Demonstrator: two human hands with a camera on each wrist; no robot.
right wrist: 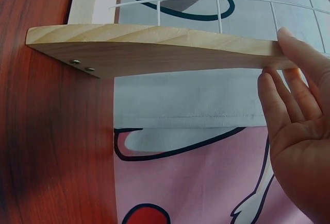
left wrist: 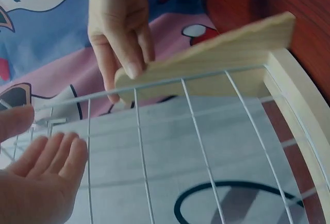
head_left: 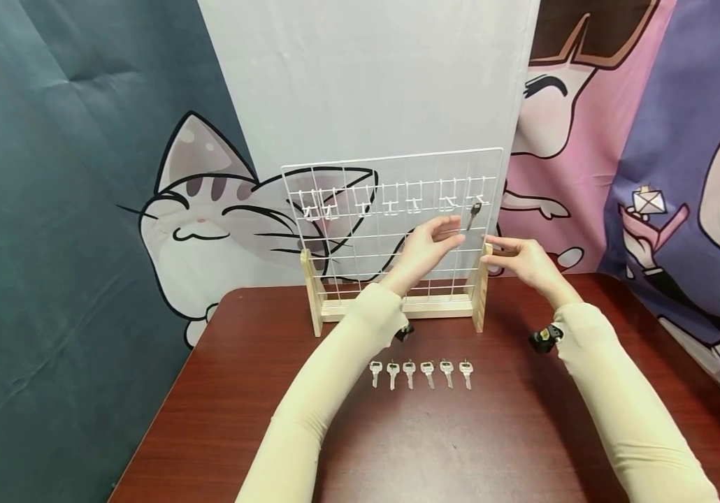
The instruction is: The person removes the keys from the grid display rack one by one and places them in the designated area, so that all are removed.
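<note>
A white wire grid rack [head_left: 391, 158] stands upright in a wooden stand, with a row of hooks along its upper part. From the rightmost hook hangs one dark-looking key [head_left: 474, 215]. My left hand [head_left: 430, 246] is just left of and below that key, fingers loosely extended and thumb apart, holding nothing. In the left wrist view its fingers [left wrist: 72, 154] show in front of the grid. With thumb and fingers on opposite faces, my right hand [head_left: 526, 264] pinches the upper end of the stand's right wooden upright [right wrist: 180, 54].
Several silver keys [head_left: 428, 374] lie in a row on the reddish-brown table [head_left: 259, 391], in front of the rack. Several white hooks [head_left: 390, 207] on the grid carry no key. Cartoon-printed cloth [head_left: 360, 84] hangs behind the table.
</note>
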